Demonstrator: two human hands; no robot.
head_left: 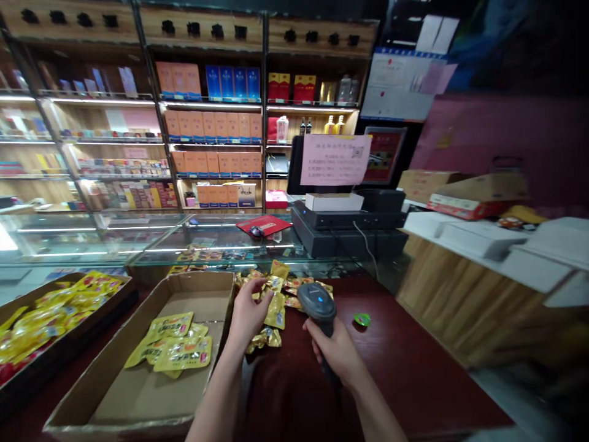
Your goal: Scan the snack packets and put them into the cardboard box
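A dark grey barcode scanner (316, 301) with a small blue light is held in my right hand (338, 350), fingers wrapped round its handle. My left hand (251, 310) is over a pile of yellow and gold snack packets (275, 307), its thumb and fingers apart at the pile's left side; whether it touches a packet is unclear. Left of it stands an open cardboard box (138, 393) with several yellow packets (177, 347) lying inside. A small green item (362, 319) lies on the dark red table (391, 368), right of the scanner.
Another box (69, 341) of yellow packets is at the far left. Behind the pile stand a glass counter (211, 239) and a black register (350, 227) with a hanging cable. Shelves of boxed goods line the back. White boxes (483, 239) sit on a wooden cabinet at right.
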